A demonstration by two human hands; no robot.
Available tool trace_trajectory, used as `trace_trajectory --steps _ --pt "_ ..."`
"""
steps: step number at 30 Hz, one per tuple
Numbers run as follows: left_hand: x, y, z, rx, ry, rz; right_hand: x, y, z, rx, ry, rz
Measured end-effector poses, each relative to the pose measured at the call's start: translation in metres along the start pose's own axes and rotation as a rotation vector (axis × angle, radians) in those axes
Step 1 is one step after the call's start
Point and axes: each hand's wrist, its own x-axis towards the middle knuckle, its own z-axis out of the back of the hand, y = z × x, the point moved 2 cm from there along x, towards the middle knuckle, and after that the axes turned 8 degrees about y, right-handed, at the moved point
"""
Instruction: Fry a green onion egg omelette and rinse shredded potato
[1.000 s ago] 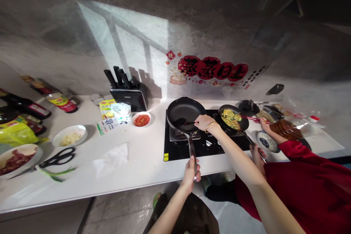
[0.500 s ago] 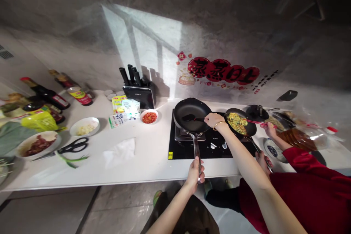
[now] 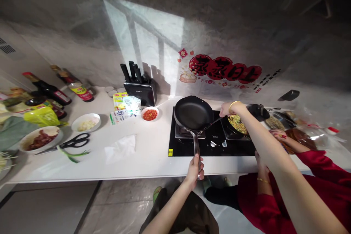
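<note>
My left hand (image 3: 195, 169) is wrapped around the metal handle (image 3: 196, 145) of a black frying pan (image 3: 194, 111) on the left burner. The pan's inside looks bare and dark. My right hand (image 3: 228, 110) grips a dark spatula (image 3: 216, 120) that slants down to the pan's right rim. Its head is hard to make out against the black. Behind my right wrist, a second pan (image 3: 238, 125) with yellow-green food sits on the right burner, partly hidden by my forearm.
A person in red (image 3: 268, 204) stands close at my right. Left of the black cooktop (image 3: 192, 148) are a bowl of chopped red chili (image 3: 150, 114), a knife block (image 3: 141, 93), a crumpled white cloth (image 3: 122, 147), scissors (image 3: 76, 142) and sauce bottles (image 3: 51, 89).
My right hand has moved right with the spatula, from inside the pan to its right rim. The co-worker's chopstick hand has drawn back right from the second pan. My left hand keeps its hold.
</note>
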Motion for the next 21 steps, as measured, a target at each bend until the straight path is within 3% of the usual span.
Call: trace_trajectory --steps 3,6,9,14,21 --pt "0.0 0.002 0.001 -0.013 0.005 0.006 0.016 0.021 -0.006 -0.025 -0.049 -0.023" --pt "0.002 0.003 0.002 -0.004 0.014 -0.005 0.027 0.052 -0.035 0.043 -0.155 0.063" --pt "0.004 0.003 0.003 0.002 0.006 -0.001 0.029 0.069 -0.064 0.103 -0.23 0.146" --pt "0.004 0.002 0.002 -0.014 -0.008 0.006 0.034 0.061 -0.079 0.184 -0.3 0.139" --pt "0.003 0.003 0.002 -0.016 -0.019 0.025 0.045 0.057 -0.076 0.227 -0.229 0.101"
